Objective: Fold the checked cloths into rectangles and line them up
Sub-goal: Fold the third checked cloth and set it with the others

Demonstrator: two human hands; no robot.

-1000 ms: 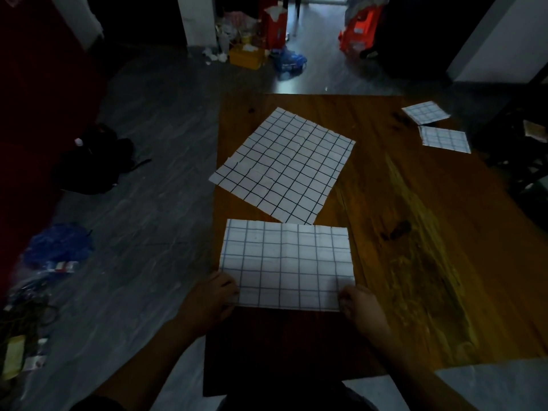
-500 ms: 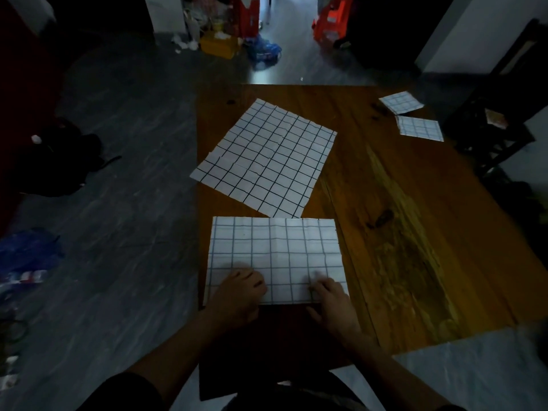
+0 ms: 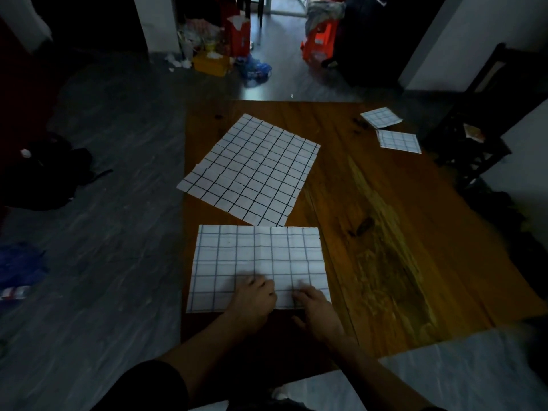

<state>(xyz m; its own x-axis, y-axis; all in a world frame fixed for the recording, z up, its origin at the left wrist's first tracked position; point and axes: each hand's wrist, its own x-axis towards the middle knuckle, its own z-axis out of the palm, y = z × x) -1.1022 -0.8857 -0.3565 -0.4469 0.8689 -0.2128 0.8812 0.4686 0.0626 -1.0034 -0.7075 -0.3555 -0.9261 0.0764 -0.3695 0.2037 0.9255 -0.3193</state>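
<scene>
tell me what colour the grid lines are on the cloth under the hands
Blue lines on white cloth, clearest in the head view.

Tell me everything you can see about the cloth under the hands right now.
The near cloth is white with a thin blue grid, folded to a rectangle with its long sides running across the view. It lies flat at the near left part of the wooden table, its left edge about at the table's edge. Faint creases cross it. The left hand and right hand rest on its near edge, close together. Its far edge meets the near corner of the larger unfolded cloth.
</scene>
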